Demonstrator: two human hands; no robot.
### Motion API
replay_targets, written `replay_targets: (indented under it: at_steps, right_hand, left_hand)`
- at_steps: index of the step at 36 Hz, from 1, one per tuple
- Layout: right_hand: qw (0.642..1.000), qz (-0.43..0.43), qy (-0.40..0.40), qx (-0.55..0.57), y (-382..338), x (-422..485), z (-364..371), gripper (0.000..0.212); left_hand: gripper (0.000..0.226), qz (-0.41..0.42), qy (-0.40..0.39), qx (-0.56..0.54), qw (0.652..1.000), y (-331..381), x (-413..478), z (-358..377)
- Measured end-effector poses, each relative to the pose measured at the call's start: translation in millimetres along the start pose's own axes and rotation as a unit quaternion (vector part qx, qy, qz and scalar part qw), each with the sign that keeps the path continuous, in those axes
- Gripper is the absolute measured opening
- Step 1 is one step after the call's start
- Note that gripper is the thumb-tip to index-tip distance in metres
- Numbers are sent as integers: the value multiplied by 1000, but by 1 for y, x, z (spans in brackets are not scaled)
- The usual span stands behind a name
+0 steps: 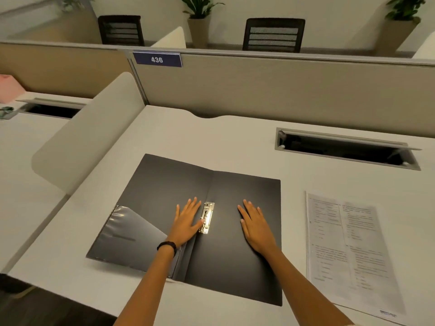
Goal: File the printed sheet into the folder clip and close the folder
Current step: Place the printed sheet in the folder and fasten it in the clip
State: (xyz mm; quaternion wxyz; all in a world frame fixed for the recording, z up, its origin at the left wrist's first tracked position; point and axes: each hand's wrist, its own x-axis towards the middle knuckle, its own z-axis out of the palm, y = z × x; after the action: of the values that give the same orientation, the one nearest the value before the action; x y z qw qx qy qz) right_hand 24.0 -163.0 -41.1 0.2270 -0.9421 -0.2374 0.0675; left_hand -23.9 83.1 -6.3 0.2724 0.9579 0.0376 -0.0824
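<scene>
Pale matte desk (235, 142), beige partition (282, 90) at far edge, potted plants beyond. Black folder (164, 184) lies open, flat; shiny metal clip (207, 217) at spine. Left hand (187, 220) and right hand (255, 225) spread flat on covers, gripping nothing. Printed sheet (346, 250) right of folder.

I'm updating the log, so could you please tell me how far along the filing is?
Done: the folder lies open on the desk. In hand: the left hand and right hand press it flat beside the metal clip. Left: the printed sheet lies unfiled beside it; the folder isn't closed.
</scene>
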Motion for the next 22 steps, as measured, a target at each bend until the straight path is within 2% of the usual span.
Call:
replay_targets:
  at_steps: [9, 22]
  right_hand:
    - [1000, -4, 7, -10, -2, 2, 2, 47]
    - [1000, 4, 18, 1, -4, 1, 3, 48]
  left_hand:
    - [82, 28, -101, 19, 994, -25, 17, -14]
    - [106, 38, -165, 41, 985, -32, 24, -24]
